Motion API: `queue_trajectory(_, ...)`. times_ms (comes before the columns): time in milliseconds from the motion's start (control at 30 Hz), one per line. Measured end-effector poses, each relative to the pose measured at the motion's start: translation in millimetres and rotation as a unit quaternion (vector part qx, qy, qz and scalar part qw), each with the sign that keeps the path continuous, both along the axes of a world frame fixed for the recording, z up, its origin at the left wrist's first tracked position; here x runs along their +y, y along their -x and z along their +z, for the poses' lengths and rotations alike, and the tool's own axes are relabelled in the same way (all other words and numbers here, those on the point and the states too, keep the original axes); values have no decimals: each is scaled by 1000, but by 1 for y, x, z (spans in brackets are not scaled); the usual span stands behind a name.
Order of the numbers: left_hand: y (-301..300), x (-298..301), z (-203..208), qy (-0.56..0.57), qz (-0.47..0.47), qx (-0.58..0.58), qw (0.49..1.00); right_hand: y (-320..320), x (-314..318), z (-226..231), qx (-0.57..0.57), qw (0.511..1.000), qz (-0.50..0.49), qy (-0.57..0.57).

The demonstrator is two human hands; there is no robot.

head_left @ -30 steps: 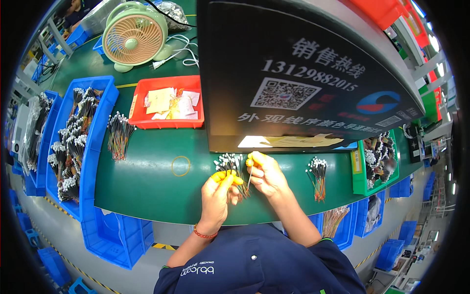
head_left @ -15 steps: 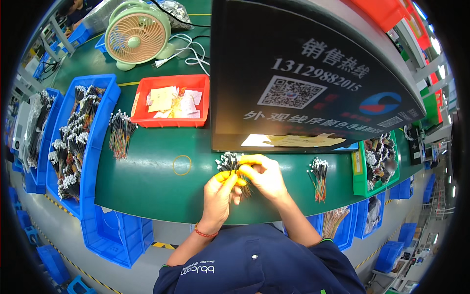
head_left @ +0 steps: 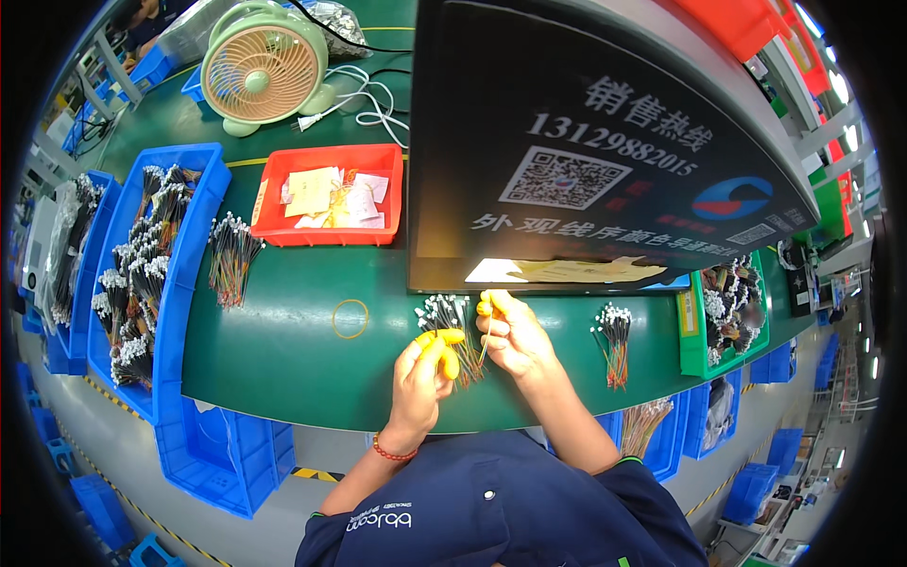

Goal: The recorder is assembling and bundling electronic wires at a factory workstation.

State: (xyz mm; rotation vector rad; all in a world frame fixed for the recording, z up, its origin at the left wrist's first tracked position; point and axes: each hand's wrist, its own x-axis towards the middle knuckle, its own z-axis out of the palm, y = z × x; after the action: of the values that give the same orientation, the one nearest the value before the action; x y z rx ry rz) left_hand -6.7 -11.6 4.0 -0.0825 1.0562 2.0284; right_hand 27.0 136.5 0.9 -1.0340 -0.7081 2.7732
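Note:
My left hand (head_left: 422, 373), with yellow fingertip covers, is at the left side of a loose bundle of wire harnesses (head_left: 444, 310). Its fingers are apart over the wires, with no wire plainly gripped. White connectors top this bundle, and its coloured wire tails point toward me. Right of it, my right hand (head_left: 518, 342), also with yellow fingertip covers, pinches a thin wire harness (head_left: 485, 348) whose tail hangs below the fingers; its upper end is hidden by the fingertips. A smaller wire harness bundle (head_left: 616, 345) lies farther right on the green table (head_left: 302, 378).
A dark printed machine panel (head_left: 453, 189) stands just beyond my hands. Harnesses fill a blue bin (head_left: 215, 189) at left and a green bin (head_left: 697, 331) at right. A red tray (head_left: 260, 231) holds papers. Also here are another harness bundle (head_left: 231, 269), a rubber band (head_left: 350, 319) and a fan (head_left: 260, 80).
My hands, together at the bundle before, have separated. The right one has moved slightly up and right with a wire harness. The left one's fingers have spread, showing more of the bundle.

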Motion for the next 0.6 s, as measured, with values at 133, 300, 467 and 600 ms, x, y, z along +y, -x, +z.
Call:
queue_trajectory(133,0,-1,0,-1,-5,8,1000,-3,1,-10,15,999,-12,35)
queue_trajectory(300,1,-1,2,-4,-32,8,999,-7,-10,7,-30,772,115,-624)
queue_trajectory(467,-3,1,-4,-23,-89,-18,996,-13,-18,16,52,906,188,-375)
queue_trajectory(600,-2,1,8,-8,-99,12,995,-10,-9,14,32,972,123,-197)
